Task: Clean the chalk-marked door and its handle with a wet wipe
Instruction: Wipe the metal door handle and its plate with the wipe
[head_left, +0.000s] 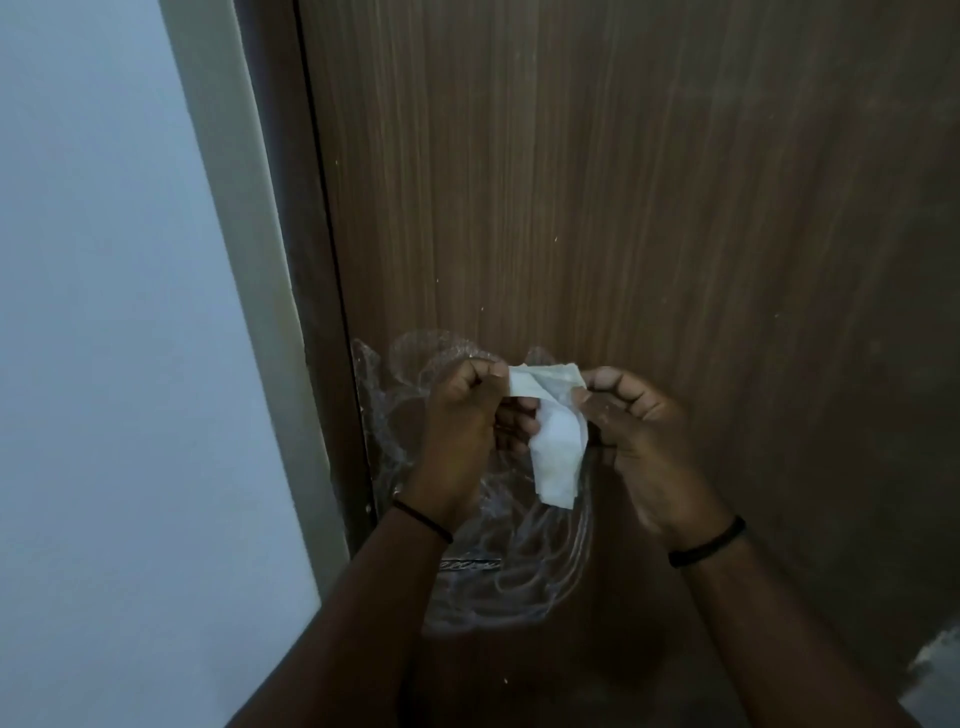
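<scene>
My left hand (467, 415) and right hand (639, 421) pinch a wet wipe (556, 441) between them. Behind it, chalk scribbles (519, 587) cover the door (571, 182); a pale wall (104, 312) stands left.

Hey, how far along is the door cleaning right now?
Barely started. Done: the wet wipe is out. In hand: the left hand and right hand pinch its top corners, spreading it. Left: chalk scribbles cover the wooden door; the handle is hidden behind the hands.

Home interior (dim): wooden door (597, 208), painted wall (104, 312).
</scene>
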